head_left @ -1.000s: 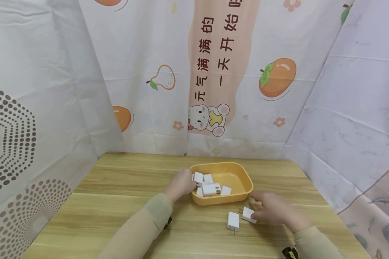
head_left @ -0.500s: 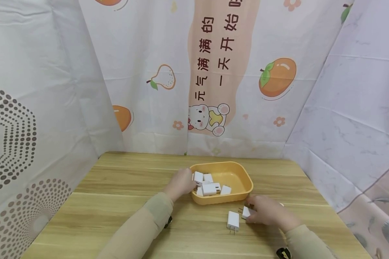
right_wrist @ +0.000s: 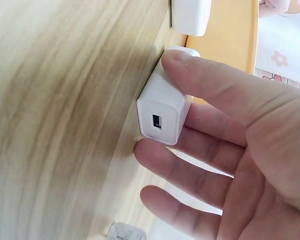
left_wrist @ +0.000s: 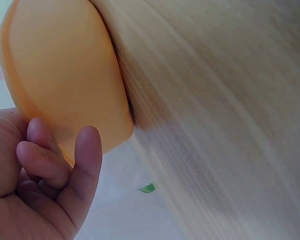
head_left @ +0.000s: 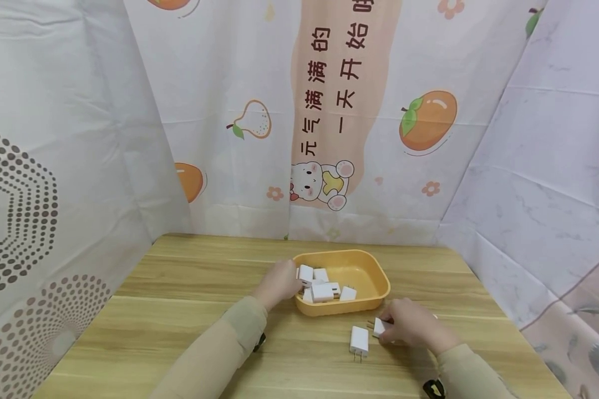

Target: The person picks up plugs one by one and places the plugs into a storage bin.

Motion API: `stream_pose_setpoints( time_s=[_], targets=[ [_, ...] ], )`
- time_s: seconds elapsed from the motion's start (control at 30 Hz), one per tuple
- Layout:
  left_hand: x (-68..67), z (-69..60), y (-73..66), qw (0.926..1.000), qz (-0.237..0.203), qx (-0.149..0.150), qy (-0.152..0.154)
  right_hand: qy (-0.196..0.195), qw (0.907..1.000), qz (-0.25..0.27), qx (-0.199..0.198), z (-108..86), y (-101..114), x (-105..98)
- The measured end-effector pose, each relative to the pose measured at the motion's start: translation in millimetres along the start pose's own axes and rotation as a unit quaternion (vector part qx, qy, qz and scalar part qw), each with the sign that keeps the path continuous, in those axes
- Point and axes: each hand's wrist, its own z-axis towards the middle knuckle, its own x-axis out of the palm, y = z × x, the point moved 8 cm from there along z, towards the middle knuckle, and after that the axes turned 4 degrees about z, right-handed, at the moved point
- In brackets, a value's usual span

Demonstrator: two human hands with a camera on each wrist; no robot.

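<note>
A yellow plastic basket (head_left: 364, 274) stands on the table, with several white phone chargers (head_left: 321, 292) piled in its left half. My left hand (head_left: 278, 284) grips the basket's left end; in the left wrist view its fingers are curled at the rim. In front of the basket, my right hand (head_left: 413, 323) pinches a white charger (right_wrist: 162, 110) between thumb and fingers, its USB port facing the right wrist camera. That charger still appears to touch the tabletop, prongs pointing left. Beside it lies another charger (head_left: 359, 339), prongs toward me.
A further white piece (right_wrist: 126, 232), probably a charger, lies beyond my right fingers and is mostly hidden in the head view. The wood-grain table (head_left: 189, 310) is bordered by printed curtains (head_left: 239, 177) at the back and both sides.
My right hand has moved slightly left and closed its thumb and fingers on the charger. The left hand and the basket have stayed put.
</note>
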Motion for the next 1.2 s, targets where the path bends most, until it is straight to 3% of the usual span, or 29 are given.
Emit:
stream_pose_setpoints(
  time_s=[0.87, 1.2],
  targets=[
    [0.3, -0.4, -0.2, 0.9999, 0.007, 0.007, -0.004, -0.006, 0.9986, 0.027, -0.045, -2.6, 4, -1],
    [1.5, 0.0, 0.1, 0.9999, 0.006, 0.006, -0.008, -0.015, 0.998, 0.045, -0.042, -5.7, -7, -6]
  ],
)
